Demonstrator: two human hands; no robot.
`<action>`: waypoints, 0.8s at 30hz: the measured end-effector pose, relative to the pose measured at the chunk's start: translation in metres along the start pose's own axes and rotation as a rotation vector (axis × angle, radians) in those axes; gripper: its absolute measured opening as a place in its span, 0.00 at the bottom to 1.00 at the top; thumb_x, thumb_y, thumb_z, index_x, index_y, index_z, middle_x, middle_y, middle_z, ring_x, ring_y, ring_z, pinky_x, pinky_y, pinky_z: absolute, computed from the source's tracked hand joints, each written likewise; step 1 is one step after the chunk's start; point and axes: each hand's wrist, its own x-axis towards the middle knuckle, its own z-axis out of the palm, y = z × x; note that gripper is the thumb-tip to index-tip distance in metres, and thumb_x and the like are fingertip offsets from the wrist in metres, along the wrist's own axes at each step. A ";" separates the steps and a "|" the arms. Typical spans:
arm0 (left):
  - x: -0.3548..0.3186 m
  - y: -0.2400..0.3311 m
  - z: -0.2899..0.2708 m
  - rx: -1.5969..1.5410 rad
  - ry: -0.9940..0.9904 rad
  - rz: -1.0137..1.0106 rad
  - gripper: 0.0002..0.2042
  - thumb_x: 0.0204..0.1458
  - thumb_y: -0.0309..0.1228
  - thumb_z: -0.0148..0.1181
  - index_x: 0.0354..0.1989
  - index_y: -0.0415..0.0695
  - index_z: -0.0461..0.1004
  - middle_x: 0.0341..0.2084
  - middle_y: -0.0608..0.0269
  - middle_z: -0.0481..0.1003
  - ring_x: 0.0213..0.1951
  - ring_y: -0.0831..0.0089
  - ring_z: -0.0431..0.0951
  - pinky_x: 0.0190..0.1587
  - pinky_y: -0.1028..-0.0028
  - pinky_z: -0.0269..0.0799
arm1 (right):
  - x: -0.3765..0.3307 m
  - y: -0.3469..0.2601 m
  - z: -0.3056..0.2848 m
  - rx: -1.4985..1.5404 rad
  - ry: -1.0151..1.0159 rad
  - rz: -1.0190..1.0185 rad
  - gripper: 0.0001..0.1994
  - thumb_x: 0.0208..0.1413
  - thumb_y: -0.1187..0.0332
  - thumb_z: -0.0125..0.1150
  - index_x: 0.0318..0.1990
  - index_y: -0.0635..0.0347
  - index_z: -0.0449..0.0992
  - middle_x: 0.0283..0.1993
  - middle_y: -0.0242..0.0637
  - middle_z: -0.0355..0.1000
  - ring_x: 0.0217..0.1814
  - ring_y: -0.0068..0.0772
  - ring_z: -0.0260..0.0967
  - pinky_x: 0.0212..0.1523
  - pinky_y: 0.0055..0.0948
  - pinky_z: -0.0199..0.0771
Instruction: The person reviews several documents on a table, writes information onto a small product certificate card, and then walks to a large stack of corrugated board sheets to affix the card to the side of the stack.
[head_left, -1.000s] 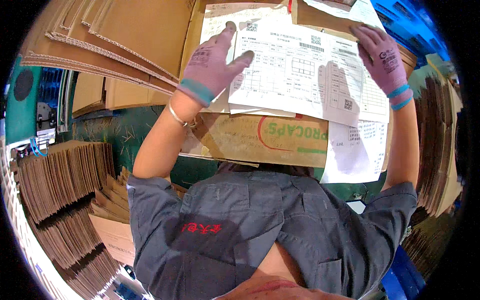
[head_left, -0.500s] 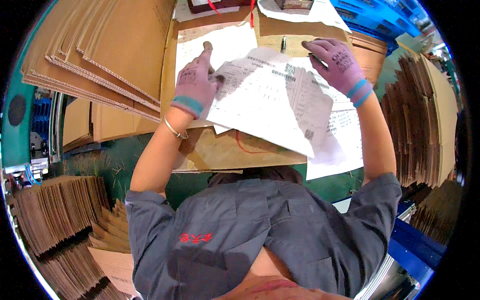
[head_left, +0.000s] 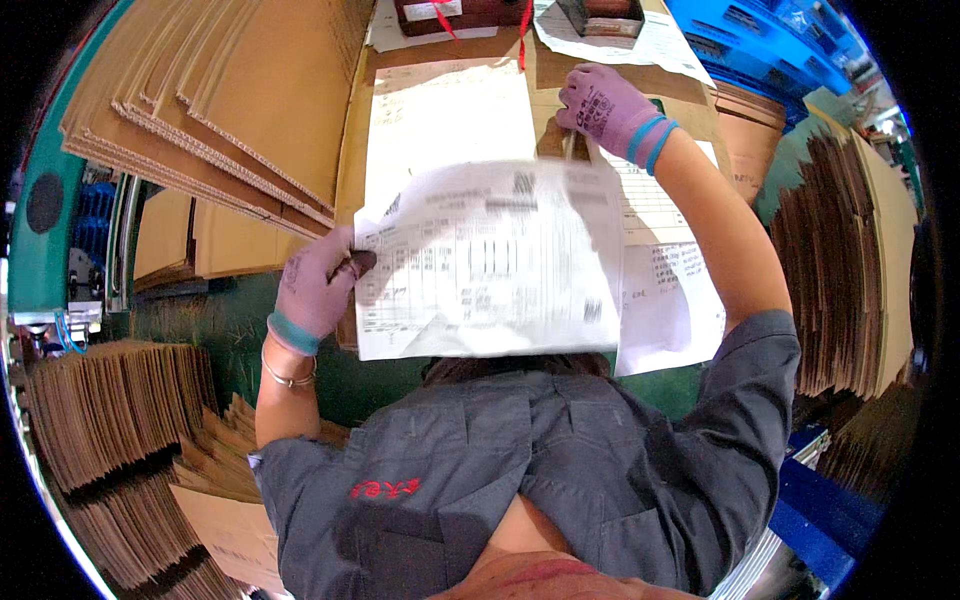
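Note:
My left hand [head_left: 318, 288], in a pink knit glove with a blue cuff, pinches the left edge of a large white printed form [head_left: 490, 270]. The form is lifted a little and curved, with its lower edge at the near side of the table. My right hand [head_left: 606, 108], gloved the same way, is curled beyond the form's upper right part. Below its fingers a thin pen [head_left: 570, 146] shows, partly hidden by the hand. A white sheet with handwriting [head_left: 450, 110] lies flat beyond the form. Other papers [head_left: 672, 300] lie to its right.
Cardboard sheets [head_left: 250, 100] stand at the table's left. Cardboard stacks rise at the lower left [head_left: 115, 410] and right [head_left: 835, 260]. A dark red box [head_left: 465, 18] and a dark metal holder [head_left: 605, 18] sit at the back. Blue pallets [head_left: 760, 45] are behind at right.
My left hand has moved left and nearer, taking the form's edge and drawing the form toward me. My right hand has moved left and closed its fingers over the pen.

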 end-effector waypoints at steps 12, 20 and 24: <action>0.009 -0.011 0.009 -0.771 0.340 -0.252 0.10 0.59 0.25 0.57 0.45 0.32 0.74 0.37 0.65 0.77 0.39 0.80 0.73 0.45 0.78 0.70 | -0.009 0.055 -0.013 0.248 0.380 0.330 0.15 0.43 0.67 0.67 0.41 0.56 0.76 0.38 0.40 0.73 0.45 0.45 0.69 0.47 0.40 0.70; 0.063 -0.017 0.014 -0.538 0.380 -0.053 0.09 0.60 0.28 0.57 0.42 0.34 0.75 0.29 0.66 0.77 0.30 0.81 0.73 0.35 0.78 0.72 | -0.098 0.059 0.027 1.679 0.876 0.639 0.08 0.53 0.77 0.58 0.41 0.61 0.74 0.44 0.39 0.72 0.48 0.35 0.70 0.53 0.32 0.70; 0.082 -0.007 0.022 -0.773 0.340 -0.111 0.09 0.60 0.28 0.57 0.42 0.34 0.76 0.29 0.66 0.77 0.30 0.81 0.74 0.34 0.77 0.73 | -0.111 0.010 0.014 2.114 0.975 0.430 0.10 0.54 0.74 0.58 0.43 0.63 0.71 0.48 0.46 0.72 0.55 0.46 0.68 0.61 0.42 0.66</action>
